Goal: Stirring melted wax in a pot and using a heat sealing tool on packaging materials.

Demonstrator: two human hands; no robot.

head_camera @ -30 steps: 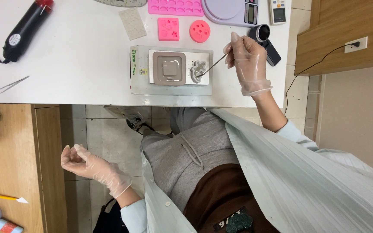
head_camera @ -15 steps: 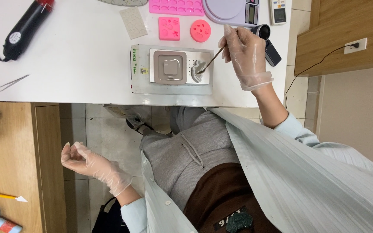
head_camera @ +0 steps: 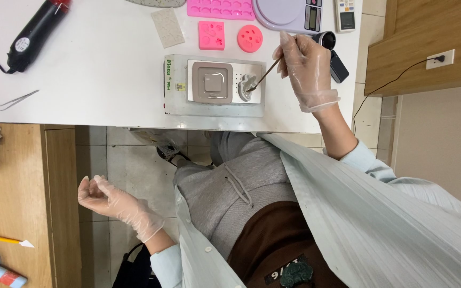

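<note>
My right hand (head_camera: 306, 69), in a clear glove, grips a thin brown stick (head_camera: 265, 76) whose tip rests in a small grey blob (head_camera: 246, 88) on the metal plate of a white box-shaped appliance (head_camera: 214, 106). A grey square mould (head_camera: 212, 81) sits on the same plate to the left of the blob. My left hand (head_camera: 114, 204), also gloved, hangs off the table above the tiled floor, fingers loosely curled, holding nothing.
On the white table: a black heat gun (head_camera: 33, 34), tweezers (head_camera: 17, 100), pink silicone moulds (head_camera: 212, 34), a round pink mould (head_camera: 250, 38), a lilac scale (head_camera: 289, 13), a black cylinder (head_camera: 333, 50). A wooden bench (head_camera: 12, 213) at left carries small tools.
My right hand has shifted slightly toward the top of the view and turned the stick in the grey blob. My left hand stays off the table.
</note>
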